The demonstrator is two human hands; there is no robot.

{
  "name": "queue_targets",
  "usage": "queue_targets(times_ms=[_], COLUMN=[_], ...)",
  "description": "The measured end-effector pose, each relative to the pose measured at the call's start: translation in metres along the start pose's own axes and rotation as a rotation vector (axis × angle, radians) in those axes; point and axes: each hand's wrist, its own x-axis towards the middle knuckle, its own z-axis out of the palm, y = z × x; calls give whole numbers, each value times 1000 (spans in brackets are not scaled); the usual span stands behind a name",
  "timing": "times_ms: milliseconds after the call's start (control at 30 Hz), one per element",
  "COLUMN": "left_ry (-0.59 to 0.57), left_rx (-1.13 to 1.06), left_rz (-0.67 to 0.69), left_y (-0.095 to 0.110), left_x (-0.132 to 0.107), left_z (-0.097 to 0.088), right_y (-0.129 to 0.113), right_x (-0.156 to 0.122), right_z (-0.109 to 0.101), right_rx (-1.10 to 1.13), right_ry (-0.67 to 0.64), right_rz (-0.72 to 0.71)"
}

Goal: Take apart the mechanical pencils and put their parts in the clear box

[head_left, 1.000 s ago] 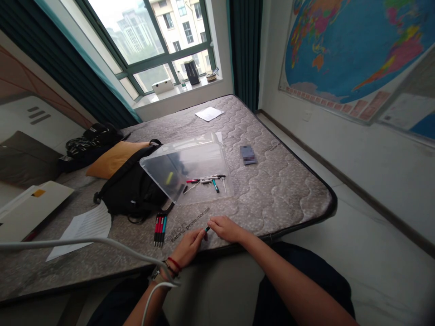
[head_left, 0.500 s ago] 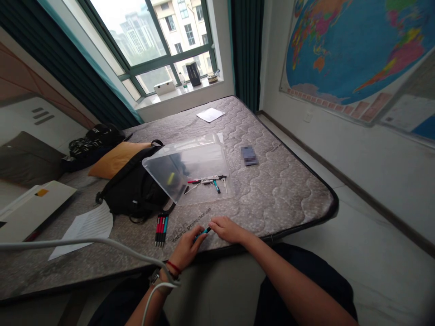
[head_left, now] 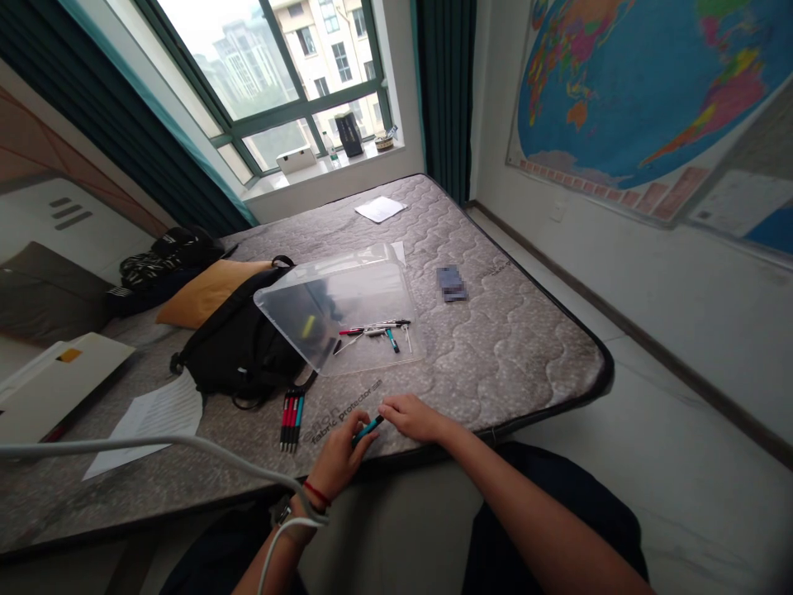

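A bare quilted mattress (head_left: pixel 496 347) fills the view, with a world map (head_left: pixel 638 91) on the wall to the right and a window (head_left: pixel 260 83) ahead. On the mattress lie a black backpack (head_left: pixel 241 355), a sheet of paper (head_left: pixel 142 426) and a clear plastic folder (head_left: pixel 365 302), with a few loose pens (head_left: pixel 372 330) over its near part. A small row of red and black pens (head_left: pixel 291 420) lies closer in.

Near the mattress edge, the left hand (head_left: pixel 338 456) has its fingers (head_left: pixel 363 434) curled together around a pen (head_left: pixel 368 430), clamping it. The pen sits in that hand, its far end pointing toward the right hand (head_left: pixel 412 417). The right hand's fingers (head_left: pixel 390 406) are loosely together just beside that end; whether they touch it, I cannot tell.

The pen should handle as a light, stiff thing, though its smooth barrel may slip, so the middle of the barrel looks like the surest hold. It is slim, with a teal barrel and a dark end.
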Motion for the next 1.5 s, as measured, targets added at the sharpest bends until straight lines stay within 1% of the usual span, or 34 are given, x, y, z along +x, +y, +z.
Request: queue_targets(times_ms=[100,200,300,367,433,533,567,600,633,733,767,800,833,900,967,1033,1100,1233,1333,1433,1500], left_ry=[1,30,72,102,142,188,191,191,187,183,185,188,190,188,178,162,141,86,65,67,108], left_rx=[22,43,34,-1,-63,-172,-199,-220,-236,-275,-286,-295,-300,-303,-301,-299,-302,-300,-247,-160,-122], left_rz=[23,25,-42,-101,-152,-203,-214,-221,-226,-231,-234,-238,-242,-246,-242,-231,-215,-188,-153,-112,-112], left_y=[1,0,-5,-10,-14,-15,-15,-14,-13,-12,-12,-11,-11,-10,-7,-2,3,11,15,17,16], left_x=[-2,-5,-13,-19,-25,-34,-36,-38,-40,-43,-43,-42,-41,-38,-33,-29,-25,-19,-17,-15,-15], left_z=[1,-2,-9,-13,-16,-15,-13,-12,-10,-7,-7,-7,-6,-6,-6,-5,-3,2,7,10,10], right_y=[1,1,-1,-1,1,3,3,2,1,-5,-6,-6,-6,-3,0,1,0,-7,-14,-15,-11], right_x=[0,1,2,2,2,0,-1,-1,-1,2,2,3,2,1,0,-1,-1,-2,-4,-5,-4], right_z=[-1,-8,-16,-18,-15,-8,-7,-7,-9,-24,-31,-36,-40,-41,-35,-26,-19,-11,-4,5,7], right_rx=[4,26,77,100,95,82,104,155,238,594,693,748,753,631,402,206,116,158,148,118,165], right_ry=[-41,-26,50,73,41,-85,-106,-92,-31,307,387,411,394,305,253,227,184,-4,-124,-172,-158], right_rz=[18,57,117,137,124,99,102,113,128,154,148,149,158,192,197,161,127,116,77,53,94])
